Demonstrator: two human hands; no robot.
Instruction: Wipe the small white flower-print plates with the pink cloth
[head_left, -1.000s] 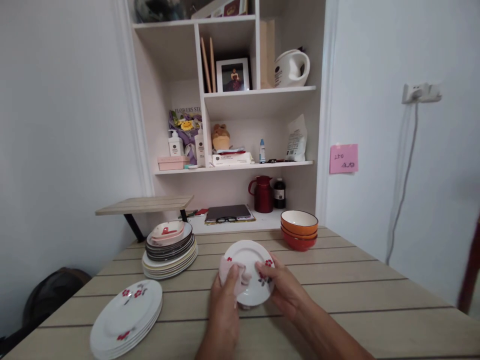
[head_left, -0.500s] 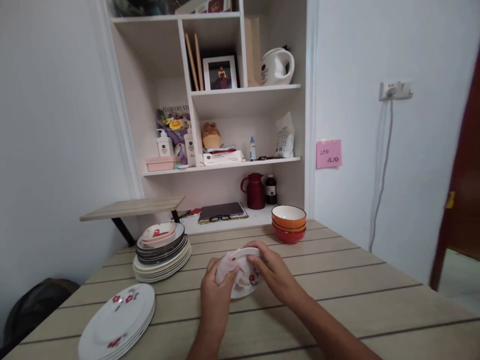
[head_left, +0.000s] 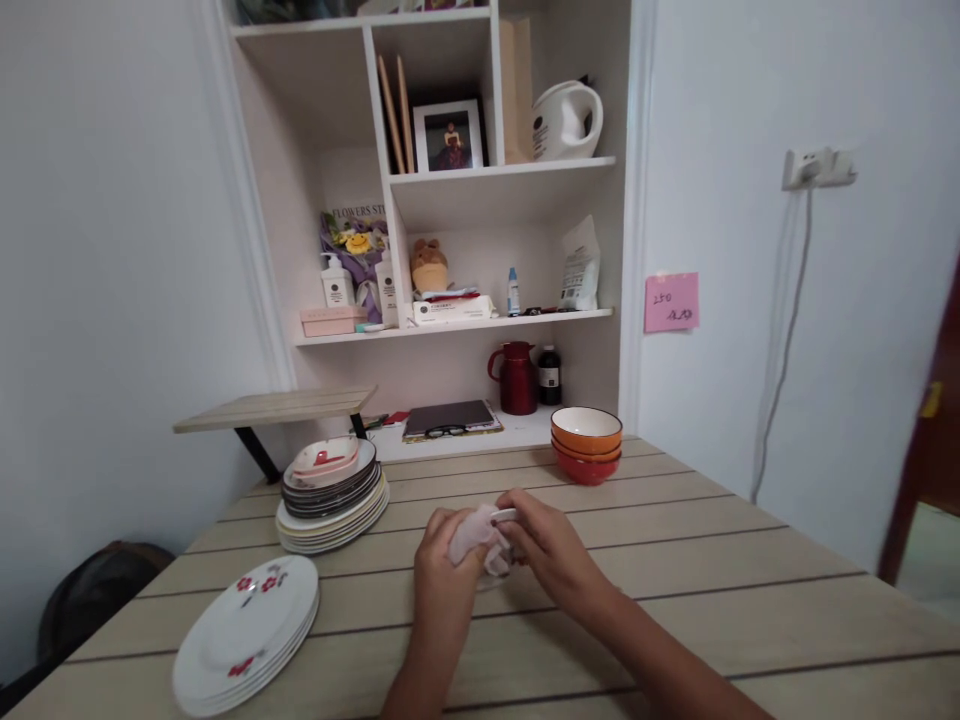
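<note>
Above the middle of the wooden table, my left hand [head_left: 444, 560] is closed on a pale pink cloth [head_left: 474, 533], pressing it against a small white plate [head_left: 504, 516]. The plate's right edge is pinched between the thumb and fingers of my right hand [head_left: 541, 545]. Tilted nearly edge-on, the plate shows only a bit of rim; cloth and fingers hide most of it. To the left lies a stack of white plates [head_left: 247, 635] with red flowers.
Farther back on the table [head_left: 675, 560] stand a mixed plate stack [head_left: 334, 508] with small square dishes [head_left: 325, 457] on top, and nested orange and red bowls [head_left: 586, 447]. A raised wooden stand [head_left: 274, 408] is at the back left. Behind are shelves and a red jug [head_left: 516, 378].
The small plate has turned from showing its flowered face to nearly edge-on. The cloth now wraps round more of it. The camera view has shifted slightly.
</note>
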